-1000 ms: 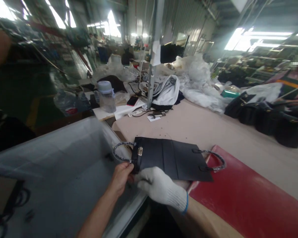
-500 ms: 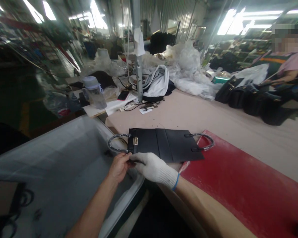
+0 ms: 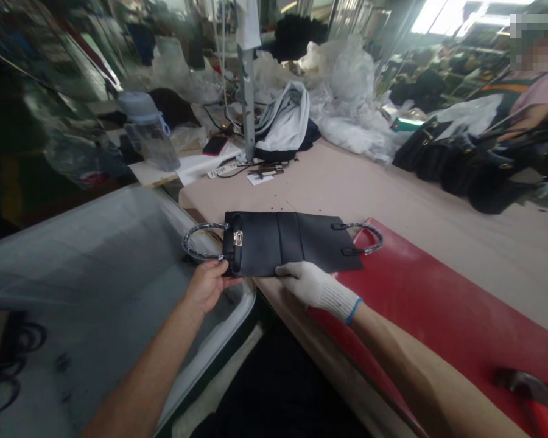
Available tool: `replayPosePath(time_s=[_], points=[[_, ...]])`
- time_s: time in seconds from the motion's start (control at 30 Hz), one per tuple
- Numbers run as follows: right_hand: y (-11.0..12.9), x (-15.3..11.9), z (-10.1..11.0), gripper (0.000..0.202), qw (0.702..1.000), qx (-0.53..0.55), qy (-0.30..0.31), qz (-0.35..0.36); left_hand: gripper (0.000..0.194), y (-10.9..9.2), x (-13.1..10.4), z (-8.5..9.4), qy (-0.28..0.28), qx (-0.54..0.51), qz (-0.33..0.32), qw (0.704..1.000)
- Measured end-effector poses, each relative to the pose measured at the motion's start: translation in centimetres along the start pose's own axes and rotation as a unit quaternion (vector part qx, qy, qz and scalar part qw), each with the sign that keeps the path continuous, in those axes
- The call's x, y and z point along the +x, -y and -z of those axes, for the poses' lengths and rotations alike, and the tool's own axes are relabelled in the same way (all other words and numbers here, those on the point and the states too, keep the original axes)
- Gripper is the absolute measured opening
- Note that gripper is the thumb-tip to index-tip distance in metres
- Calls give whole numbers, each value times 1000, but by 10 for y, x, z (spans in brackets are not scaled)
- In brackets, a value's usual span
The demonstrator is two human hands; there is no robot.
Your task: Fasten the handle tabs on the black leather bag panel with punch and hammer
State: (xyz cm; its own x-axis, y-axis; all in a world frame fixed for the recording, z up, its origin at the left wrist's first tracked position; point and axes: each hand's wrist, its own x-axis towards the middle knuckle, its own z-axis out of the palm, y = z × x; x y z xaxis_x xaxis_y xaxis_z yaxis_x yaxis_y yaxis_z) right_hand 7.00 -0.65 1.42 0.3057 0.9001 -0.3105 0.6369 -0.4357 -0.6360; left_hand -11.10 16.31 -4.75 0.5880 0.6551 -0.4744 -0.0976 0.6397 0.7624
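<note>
A flat black handbag panel (image 3: pixel 265 243) lies across the table's near edge, with a gold clasp (image 3: pixel 238 238) near its left end. Plastic-wrapped loop handles stick out at both ends, the left handle (image 3: pixel 188 242) and the right handle (image 3: pixel 378 238). Bare, my left hand (image 3: pixel 209 285) pinches the panel's near left corner, thumb on top and fingers beneath. My right hand (image 3: pixel 310 285), in a white knit glove with a blue cuff edge, grips the near edge close to the middle folds; its fingertips are partly hidden under the panel.
A grey bin (image 3: pixel 119 255) with black bag pieces (image 3: pixel 9 359) is at left. A red board (image 3: pixel 420 298) with pliers (image 3: pixel 530 389) covers the near right. Behind stand a water bottle (image 3: pixel 150 134), a phone (image 3: pixel 215 145), a post (image 3: pixel 247 103) and black bags (image 3: pixel 461 164). A co-worker (image 3: pixel 530 91) is at right.
My right hand has slid rightward along the near edge, away from my left hand, to the middle of the panel. The view has tilted down, bringing the pliers further into sight.
</note>
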Motion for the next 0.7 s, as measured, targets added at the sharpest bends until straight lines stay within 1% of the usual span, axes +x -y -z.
replayPosePath(time_s=[0.1,0.17,0.2,0.27,0.33,0.4,0.47,0.5,0.53,0.57,0.63,0.67,0.7], points=[[-14,-14,12,38,998,-42,13,-45,8,5,2,3,1,-6,1,1000],[-15,-18,19,36,995,-71,26,-64,9,7,3,4,0,-12,0,1000],[-11,-18,22,33,994,-83,33,-65,9,7,2,4,0,-14,0,1000],[5,-14,27,29,993,-97,47,-50,9,6,2,3,0,-16,3,1000],[34,-2,27,27,994,-91,53,-6,10,5,1,2,1,-16,8,1000],[68,15,23,30,995,-45,60,72,13,5,1,2,0,-17,5,1000],[96,32,18,35,984,31,83,155,17,5,2,1,-4,-21,-6,1000],[104,39,15,35,979,51,91,175,19,5,2,1,-5,-21,-10,1000],[107,43,14,33,980,45,92,170,20,5,2,1,-6,-20,-12,1000],[105,45,15,28,986,14,82,147,20,6,2,1,-6,-17,-10,1000],[86,43,27,13,993,-87,37,70,18,5,1,-1,-6,-8,-3,1000],[73,42,39,10,991,-126,10,37,19,4,0,-1,-7,-4,1,1000],[59,42,54,15,989,-145,-15,14,20,3,0,-2,-7,-3,2,1000]])
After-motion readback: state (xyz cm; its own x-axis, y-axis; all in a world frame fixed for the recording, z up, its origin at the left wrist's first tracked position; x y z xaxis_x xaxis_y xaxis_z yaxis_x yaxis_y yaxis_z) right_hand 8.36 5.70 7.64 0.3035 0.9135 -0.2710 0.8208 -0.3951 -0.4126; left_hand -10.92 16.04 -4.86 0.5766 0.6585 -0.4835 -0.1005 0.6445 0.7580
